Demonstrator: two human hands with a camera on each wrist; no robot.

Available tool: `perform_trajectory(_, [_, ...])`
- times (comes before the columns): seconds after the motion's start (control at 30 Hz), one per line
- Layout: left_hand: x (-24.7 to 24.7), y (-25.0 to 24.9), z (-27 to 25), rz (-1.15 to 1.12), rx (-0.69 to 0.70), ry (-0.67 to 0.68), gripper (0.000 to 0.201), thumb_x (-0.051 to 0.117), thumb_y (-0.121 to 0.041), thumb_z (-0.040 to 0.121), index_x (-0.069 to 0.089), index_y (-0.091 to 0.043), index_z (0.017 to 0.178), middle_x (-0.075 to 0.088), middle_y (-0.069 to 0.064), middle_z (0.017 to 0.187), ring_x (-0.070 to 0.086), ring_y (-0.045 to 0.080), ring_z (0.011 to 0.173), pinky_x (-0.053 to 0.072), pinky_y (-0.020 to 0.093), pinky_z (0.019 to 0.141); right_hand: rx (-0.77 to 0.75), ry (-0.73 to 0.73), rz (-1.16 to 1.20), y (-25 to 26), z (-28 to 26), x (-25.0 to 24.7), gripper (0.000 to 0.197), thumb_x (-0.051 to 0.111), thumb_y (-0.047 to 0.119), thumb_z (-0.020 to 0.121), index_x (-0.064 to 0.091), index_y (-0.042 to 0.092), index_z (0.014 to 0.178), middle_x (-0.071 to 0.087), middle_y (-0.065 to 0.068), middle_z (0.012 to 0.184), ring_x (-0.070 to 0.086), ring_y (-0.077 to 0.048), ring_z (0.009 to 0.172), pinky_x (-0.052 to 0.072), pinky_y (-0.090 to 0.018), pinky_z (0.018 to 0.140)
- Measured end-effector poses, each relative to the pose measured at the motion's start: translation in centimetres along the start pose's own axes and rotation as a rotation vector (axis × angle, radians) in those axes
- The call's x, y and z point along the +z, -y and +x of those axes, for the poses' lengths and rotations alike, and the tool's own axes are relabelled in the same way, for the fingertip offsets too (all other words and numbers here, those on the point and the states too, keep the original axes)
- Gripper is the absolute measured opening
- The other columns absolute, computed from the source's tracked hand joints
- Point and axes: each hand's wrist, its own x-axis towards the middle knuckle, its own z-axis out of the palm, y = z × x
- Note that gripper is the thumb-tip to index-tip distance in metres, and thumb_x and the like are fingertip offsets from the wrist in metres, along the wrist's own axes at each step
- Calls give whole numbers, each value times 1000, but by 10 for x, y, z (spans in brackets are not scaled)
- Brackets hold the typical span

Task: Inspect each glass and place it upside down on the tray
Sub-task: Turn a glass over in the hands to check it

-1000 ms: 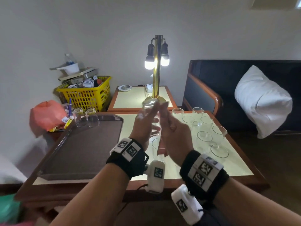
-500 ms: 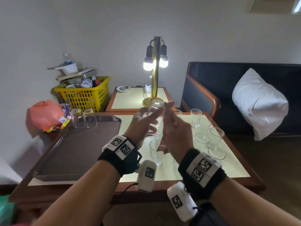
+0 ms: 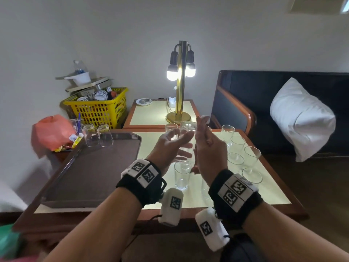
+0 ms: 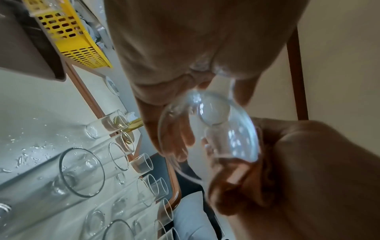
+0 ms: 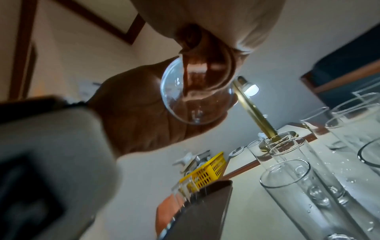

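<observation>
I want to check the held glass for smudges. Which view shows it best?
Left wrist: the held glass fills the frame, close between both hands. Right wrist shows only its round end; head view shows it small, partly hidden.

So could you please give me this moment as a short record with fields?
held item: clear glass, raised between both hands above the table
left hand: fingers straight, against the glass's side
right hand: fingers straight, against the other side
tray: two inverted glasses at its far corner
waiting: upright glasses on the table's right half
table surface: water droplets
behind: lit lamp, yellow basket
</observation>
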Motion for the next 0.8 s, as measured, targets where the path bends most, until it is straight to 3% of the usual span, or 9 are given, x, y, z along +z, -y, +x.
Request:
perform_trajectory(0.13, [-1,-5,-1,-93,-30,-28,51,45,-67,99,61,-25,123,73,16,114,73,31,100,59,41,79,-23,87,-16,4,-11,2,49,43,53,102,68,20,128,60,17,52,63,-8,46,52,-23,44])
perform_trajectory(0.2, [0,-3,-2,-48,-67,52,45,54,-59,99,58,-22,124,70,22,114,72,30,93,59,40,79,31,15,7,5,0,-3,52,42,57,101,70,19,124,55,18,47,60,-4,44,51,-23,42])
perform_trajectory(0.3, [0,-3,0,-55,33,-119,58,67,-65,86,60,-20,122,70,19,116,70,28,92,56,37,76,-37,80,-8,6,-10,0,50,38,59,101,65,27,127,48,14,42,50,-5,38,48,-22,43])
perform_trajectory(0.4, [1,-3,-1,-96,-30,-52,47,43,-65,101,59,-25,120,72,15,115,72,29,99,57,40,78,-27,106,18,6,-12,1,44,38,62,101,62,37,129,49,13,42,54,-7,43,52,-25,48])
perform_trajectory(0.47, [2,-1,-2,-20,-80,33,49,53,-61,96,58,-20,123,71,21,117,72,31,93,56,41,79,11,19,12,2,2,-3,49,38,65,100,70,31,116,47,19,49,53,-3,51,55,-30,57])
perform_trajectory(0.53, [1,1,1,-6,-26,-51,68,69,-64,86,56,-14,130,70,20,112,70,27,86,55,37,74,-19,10,-4,3,-1,-2,44,40,58,103,70,30,116,45,18,48,48,-3,44,50,-26,49])
perform_trajectory(0.6, [0,-4,2,-56,22,-128,63,60,-71,89,61,-17,121,70,15,108,69,28,91,57,38,76,-51,100,-5,4,-13,2,40,40,54,104,65,34,127,46,12,43,47,-6,39,46,-23,42])
perform_trajectory(0.67, [1,-8,0,-66,-57,-52,53,48,-67,98,62,-18,114,71,18,113,70,31,99,58,42,83,-21,88,-5,5,-11,1,45,42,53,103,66,27,131,48,16,42,48,-4,38,44,-19,41])
perform_trajectory(0.8, [-3,-1,2,4,-1,-8,68,73,-63,80,61,-12,123,69,23,117,69,25,85,55,34,73,18,76,18,3,-2,-4,51,43,54,102,65,19,132,48,17,45,51,-3,39,48,-23,42])
